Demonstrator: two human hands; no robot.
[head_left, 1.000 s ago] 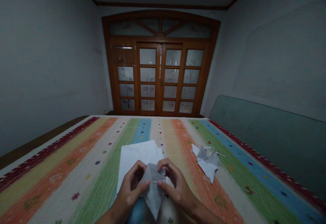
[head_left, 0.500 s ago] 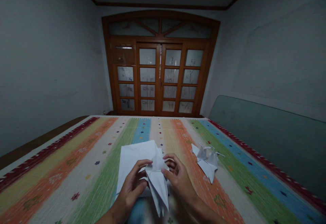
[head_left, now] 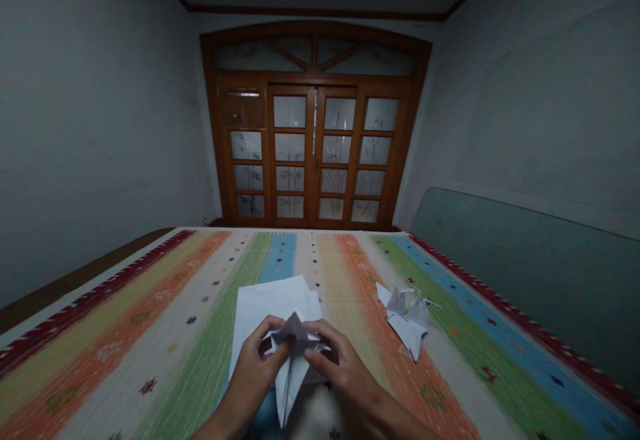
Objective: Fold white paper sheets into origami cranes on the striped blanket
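Both hands pinch a folded white paper piece [head_left: 294, 367] in front of me, its long point hanging down toward the cloth. My left hand [head_left: 255, 367] grips its left side, and my right hand [head_left: 340, 367] grips its right side. Under them lies a flat white paper sheet [head_left: 273, 300], partly hidden by the hands. To the right, a white origami crane [head_left: 407, 317] rests on a striped woven bedspread [head_left: 150, 333], out of reach of my fingers.
The bedspread has rainbow stripes and a red border, and it runs to the far end. A grey-green padded panel [head_left: 525, 280] stands along the right side. Wooden glazed double doors [head_left: 313, 153] fill the far wall.
My hands have closed in on the top of the folded paper. Its upper flaps are now pinched together, where half a second ago they were spread with my fingers apart.
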